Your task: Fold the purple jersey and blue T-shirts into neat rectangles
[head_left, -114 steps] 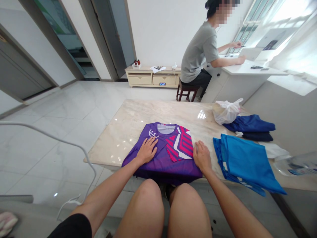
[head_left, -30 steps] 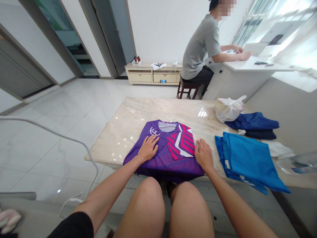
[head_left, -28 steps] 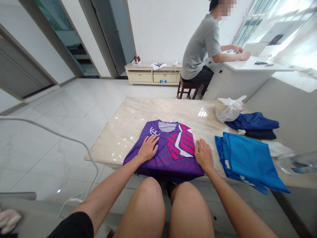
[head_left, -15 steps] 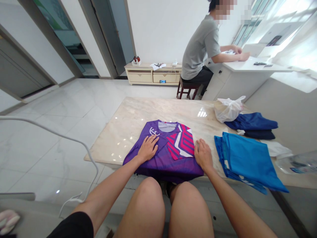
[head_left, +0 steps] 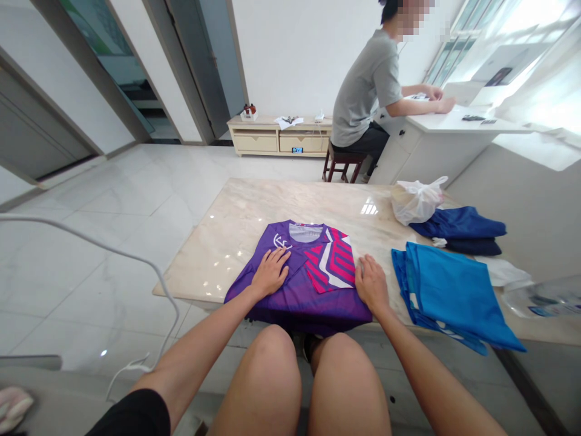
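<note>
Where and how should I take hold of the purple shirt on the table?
The purple shirt is probably best gripped by its near edge, from your knees' side, fingers beneath, thumbs on top. Most of it lies flat, but that edge droops past the table, so fingers could slip under. Your left hand rests on its front; your right is at its side.

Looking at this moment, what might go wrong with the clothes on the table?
The purple shirt hangs over the near edge of the table, so it might slip or crease if the left hand on it shifts. The bright blue garment also overhangs that edge; a bump could perhaps pull it down.
</note>
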The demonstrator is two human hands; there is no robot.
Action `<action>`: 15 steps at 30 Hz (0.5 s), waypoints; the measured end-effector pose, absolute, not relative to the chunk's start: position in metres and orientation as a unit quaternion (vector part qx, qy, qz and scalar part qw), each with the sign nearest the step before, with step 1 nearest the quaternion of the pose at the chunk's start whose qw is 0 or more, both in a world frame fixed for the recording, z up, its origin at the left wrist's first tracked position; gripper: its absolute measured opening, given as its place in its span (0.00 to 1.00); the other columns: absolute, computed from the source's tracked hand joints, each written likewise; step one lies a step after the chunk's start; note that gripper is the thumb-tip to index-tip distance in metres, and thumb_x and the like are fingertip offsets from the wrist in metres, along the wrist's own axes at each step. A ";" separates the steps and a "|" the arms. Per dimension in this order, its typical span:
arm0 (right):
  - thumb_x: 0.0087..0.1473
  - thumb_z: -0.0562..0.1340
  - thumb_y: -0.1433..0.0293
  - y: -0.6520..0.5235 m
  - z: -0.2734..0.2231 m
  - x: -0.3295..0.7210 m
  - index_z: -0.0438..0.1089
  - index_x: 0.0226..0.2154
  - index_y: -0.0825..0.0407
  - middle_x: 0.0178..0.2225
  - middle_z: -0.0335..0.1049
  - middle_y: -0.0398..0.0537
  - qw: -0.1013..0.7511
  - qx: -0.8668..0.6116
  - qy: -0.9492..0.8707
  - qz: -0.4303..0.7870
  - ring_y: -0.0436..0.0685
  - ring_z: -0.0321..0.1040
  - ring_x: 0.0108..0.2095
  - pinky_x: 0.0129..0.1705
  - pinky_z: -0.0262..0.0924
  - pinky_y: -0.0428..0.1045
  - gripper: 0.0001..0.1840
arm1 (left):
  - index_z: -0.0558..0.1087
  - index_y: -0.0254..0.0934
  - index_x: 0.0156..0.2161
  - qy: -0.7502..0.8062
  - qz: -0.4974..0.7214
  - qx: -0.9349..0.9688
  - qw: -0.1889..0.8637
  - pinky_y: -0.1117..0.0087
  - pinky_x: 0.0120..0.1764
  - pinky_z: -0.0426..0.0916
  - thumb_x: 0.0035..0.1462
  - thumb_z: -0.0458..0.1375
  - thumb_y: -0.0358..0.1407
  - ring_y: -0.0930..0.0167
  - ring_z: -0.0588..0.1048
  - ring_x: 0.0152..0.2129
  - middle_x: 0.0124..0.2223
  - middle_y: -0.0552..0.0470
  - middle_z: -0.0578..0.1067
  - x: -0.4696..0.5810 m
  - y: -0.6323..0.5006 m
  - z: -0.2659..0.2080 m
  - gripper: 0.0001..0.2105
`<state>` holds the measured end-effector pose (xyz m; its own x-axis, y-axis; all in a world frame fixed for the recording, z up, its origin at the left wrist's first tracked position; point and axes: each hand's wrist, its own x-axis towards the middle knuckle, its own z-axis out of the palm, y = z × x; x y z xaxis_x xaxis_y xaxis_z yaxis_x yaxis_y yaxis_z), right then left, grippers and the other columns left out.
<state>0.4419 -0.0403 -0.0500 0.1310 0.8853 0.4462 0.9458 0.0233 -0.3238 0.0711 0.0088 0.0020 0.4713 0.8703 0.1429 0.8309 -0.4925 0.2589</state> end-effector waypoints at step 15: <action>0.73 0.50 0.64 -0.041 -0.048 0.442 0.74 0.59 0.59 0.66 0.70 0.70 0.278 -0.704 -0.652 -0.050 0.71 0.65 0.68 0.71 0.59 0.68 0.26 | 0.66 0.42 0.73 0.502 0.123 0.852 0.085 0.49 0.77 0.51 0.74 0.49 0.40 0.62 0.60 0.75 0.77 0.47 0.64 0.073 0.008 0.006 0.26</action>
<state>0.4418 -0.0410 -0.0482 0.1445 0.8899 0.4326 0.9452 0.0051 -0.3263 0.0727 0.0082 0.0057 0.4664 0.8758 0.1240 0.8342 -0.4822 0.2676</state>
